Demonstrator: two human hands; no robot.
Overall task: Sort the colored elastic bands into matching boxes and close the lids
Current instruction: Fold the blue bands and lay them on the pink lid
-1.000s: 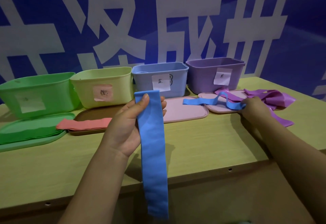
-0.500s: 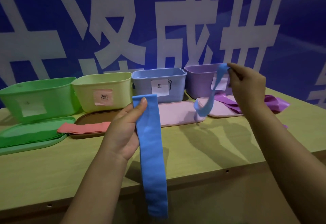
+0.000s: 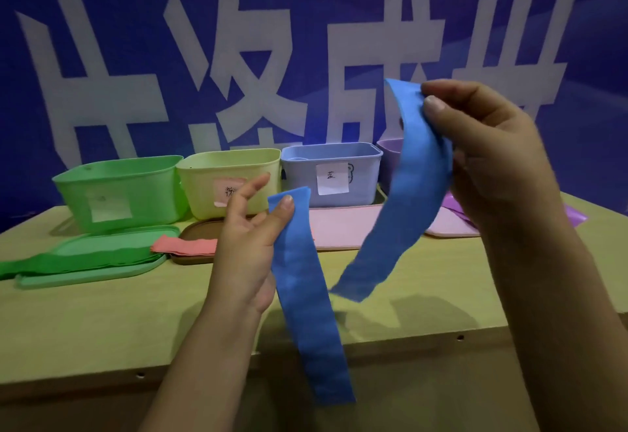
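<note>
Left hand (image 3: 249, 244) raised over the counter (image 3: 102, 322), thumb pressed against the top end of a blue band (image 3: 307, 299), other fingers loosely spread and partly straightened behind it. Band hanging straight down from that pinch, lower end past the counter's front edge. Right hand (image 3: 489, 156) higher and further right, thumb and curled fingers pinching the upper part of a second blue band (image 3: 404, 200). Curving down and leftward from that grip, free end hanging just above the counter, close to the first band but apart from it. Behind the hands, four open boxes in a row: green box (image 3: 119, 190), yellow box (image 3: 217, 180), blue box (image 3: 331, 173) with a white label, purple box (image 3: 389, 159) mostly hidden by the second band. Green bands (image 3: 78, 258) lying on a green lid (image 3: 88, 275), pink bands (image 3: 185, 246) across a brown lid (image 3: 198, 232), purple bands (image 3: 574, 219) at the far right behind the right wrist.
</note>
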